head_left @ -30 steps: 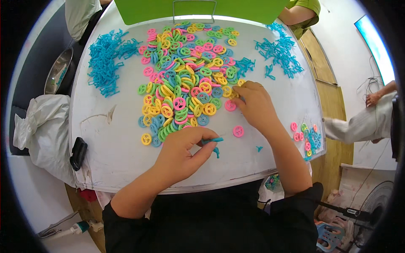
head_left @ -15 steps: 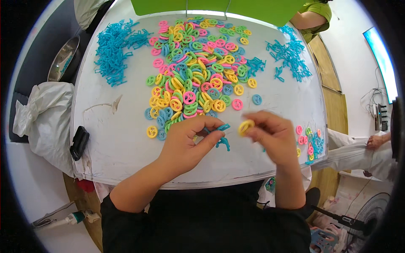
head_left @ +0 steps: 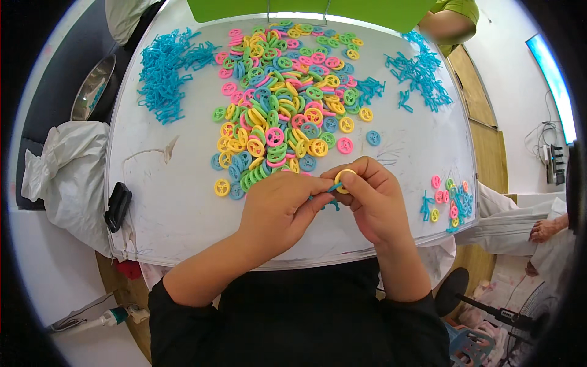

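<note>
My left hand point(head_left: 278, 205) is closed on a small blue plastic piece point(head_left: 332, 204) with thin prongs, partly hidden by the fingers. Between thumb and fingers, my right hand point(head_left: 376, 199) pinches a yellow plastic wheel point(head_left: 346, 178). The two hands meet over the near middle of the white table, and the wheel is against the tip of the blue piece; whether they are joined I cannot tell. Just beyond the hands lies a big pile of pink, yellow, green and blue wheels point(head_left: 276, 116).
Heaps of blue plastic pieces lie at the far left point(head_left: 164, 76) and far right point(head_left: 422, 76). Wheels and blue pieces form a small group point(head_left: 451, 202) at the right edge. A black case point(head_left: 117, 207) rests at the left edge. Another person's arm point(head_left: 449, 27) shows beyond the far right corner.
My right hand has moved left with the yellow wheel, bringing it up to the blue piece in my left hand. My left hand has barely shifted.
</note>
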### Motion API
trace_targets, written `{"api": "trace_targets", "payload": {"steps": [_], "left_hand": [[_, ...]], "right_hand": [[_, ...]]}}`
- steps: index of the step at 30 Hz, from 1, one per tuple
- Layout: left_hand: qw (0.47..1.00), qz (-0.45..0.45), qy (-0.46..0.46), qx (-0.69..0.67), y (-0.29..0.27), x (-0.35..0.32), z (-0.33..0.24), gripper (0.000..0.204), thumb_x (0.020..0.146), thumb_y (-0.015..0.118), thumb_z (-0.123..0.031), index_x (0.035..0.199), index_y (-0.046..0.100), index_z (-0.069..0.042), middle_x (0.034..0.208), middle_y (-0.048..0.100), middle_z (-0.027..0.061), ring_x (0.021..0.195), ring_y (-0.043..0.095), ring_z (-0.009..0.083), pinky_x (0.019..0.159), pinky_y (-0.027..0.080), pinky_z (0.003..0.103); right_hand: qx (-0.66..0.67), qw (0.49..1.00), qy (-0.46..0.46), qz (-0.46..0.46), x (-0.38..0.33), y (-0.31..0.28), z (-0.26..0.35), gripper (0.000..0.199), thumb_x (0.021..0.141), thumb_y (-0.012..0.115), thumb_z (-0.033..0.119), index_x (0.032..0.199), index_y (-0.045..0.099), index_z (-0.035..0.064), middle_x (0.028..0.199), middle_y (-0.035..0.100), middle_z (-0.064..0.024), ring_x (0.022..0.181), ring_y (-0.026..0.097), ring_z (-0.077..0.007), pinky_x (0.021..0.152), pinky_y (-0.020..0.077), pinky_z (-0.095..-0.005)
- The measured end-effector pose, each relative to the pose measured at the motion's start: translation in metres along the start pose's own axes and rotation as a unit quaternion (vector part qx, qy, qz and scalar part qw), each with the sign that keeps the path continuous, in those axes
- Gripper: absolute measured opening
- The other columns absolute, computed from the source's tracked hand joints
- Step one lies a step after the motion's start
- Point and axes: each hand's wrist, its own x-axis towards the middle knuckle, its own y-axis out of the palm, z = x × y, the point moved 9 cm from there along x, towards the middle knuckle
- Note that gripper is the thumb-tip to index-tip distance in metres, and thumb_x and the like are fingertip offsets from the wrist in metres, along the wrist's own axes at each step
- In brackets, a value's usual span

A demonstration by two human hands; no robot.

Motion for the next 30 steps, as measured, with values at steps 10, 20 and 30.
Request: {"api": "trace_targets", "payload": {"steps": [10, 20, 30], "left_hand": [[0.998, -0.013, 0.023, -0.048, -0.006, 0.006, -0.002, 0.013, 0.084, 0.072, -0.003, 0.096, 0.069, -0.005, 0.085, 0.069, 0.0075, 0.076, 0.067, 0.0221, 0.067, 0.051, 0.032], [0.983, -0.004, -0.058, -0.177, -0.003, 0.0, 0.015, 0.011, 0.088, 0.071, -0.002, 0.098, 0.068, 0.0, 0.092, 0.07, 0.0076, 0.083, 0.068, 0.0138, 0.077, 0.055, 0.028], [0.976, -0.005, -0.102, -0.193, 0.003, -0.003, 0.026, 0.01, 0.087, 0.072, -0.004, 0.096, 0.069, -0.001, 0.091, 0.071, 0.0072, 0.082, 0.068, 0.0137, 0.076, 0.055, 0.027]], "right_hand": [[-0.214, 0.966, -0.142, -0.013, -0.011, 0.0, 0.019, 0.031, 0.096, 0.06, 0.002, 0.126, 0.055, -0.0063, 0.094, 0.065, -0.0084, 0.085, 0.065, -0.0136, 0.076, 0.0547, -0.0272], [-0.248, 0.961, -0.111, 0.051, -0.018, 0.009, 0.016, 0.041, 0.091, 0.066, 0.0, 0.131, 0.057, -0.0032, 0.097, 0.067, -0.0069, 0.088, 0.067, -0.0136, 0.079, 0.0556, -0.0261], [-0.578, 0.749, -0.308, 0.099, -0.03, 0.042, 0.047, 0.038, 0.091, 0.069, 0.006, 0.127, 0.06, -0.0033, 0.081, 0.065, -0.0051, 0.071, 0.063, -0.0133, 0.068, 0.0544, -0.0264]]}}
